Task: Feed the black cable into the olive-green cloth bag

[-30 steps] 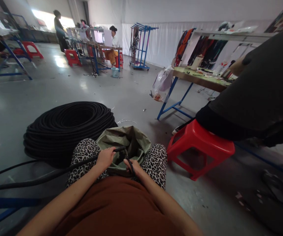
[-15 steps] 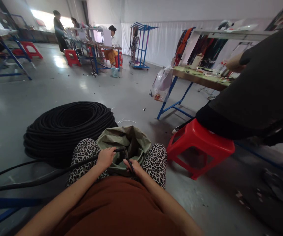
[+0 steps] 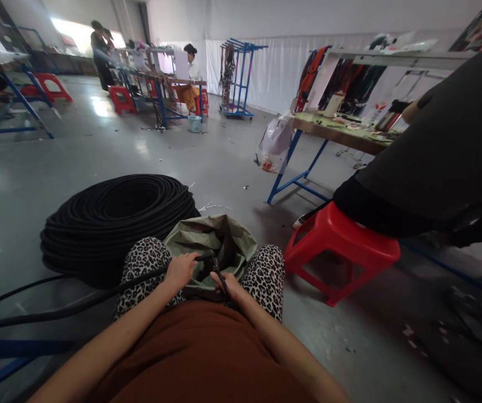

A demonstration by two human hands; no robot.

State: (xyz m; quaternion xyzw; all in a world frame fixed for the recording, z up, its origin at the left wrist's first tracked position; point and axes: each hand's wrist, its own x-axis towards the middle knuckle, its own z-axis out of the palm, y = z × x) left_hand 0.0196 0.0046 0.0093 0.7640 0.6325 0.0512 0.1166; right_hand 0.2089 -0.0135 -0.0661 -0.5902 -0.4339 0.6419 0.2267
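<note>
My left hand [image 3: 181, 270] is closed round a black cord [image 3: 140, 278] that runs in from the left across my thigh. My right hand [image 3: 229, 285] is closed on the loop handle of a dark tool [image 3: 223, 286], perhaps scissors, whose other end meets the cord's tip. Both hands are over the mouth of an open green sack [image 3: 236, 232] between my knees. Inside the sack it is dark, and its contents cannot be made out. On the floor to the left lies a large coil of black cord [image 3: 115, 224].
A person in dark clothes sits on a red stool [image 3: 345, 240] close on my right, at a worktable [image 3: 333, 130] with a plastic bag [image 3: 275, 143] hanging from it. Blue metal bars [image 3: 18, 348] stand at lower left. A blue rack [image 3: 243, 78] and other people are farther back.
My hands, the cord and the tool look almost unmoved. The seated person's arm has shifted back, showing more of a bottle on the table. People at the far table have moved slightly.
</note>
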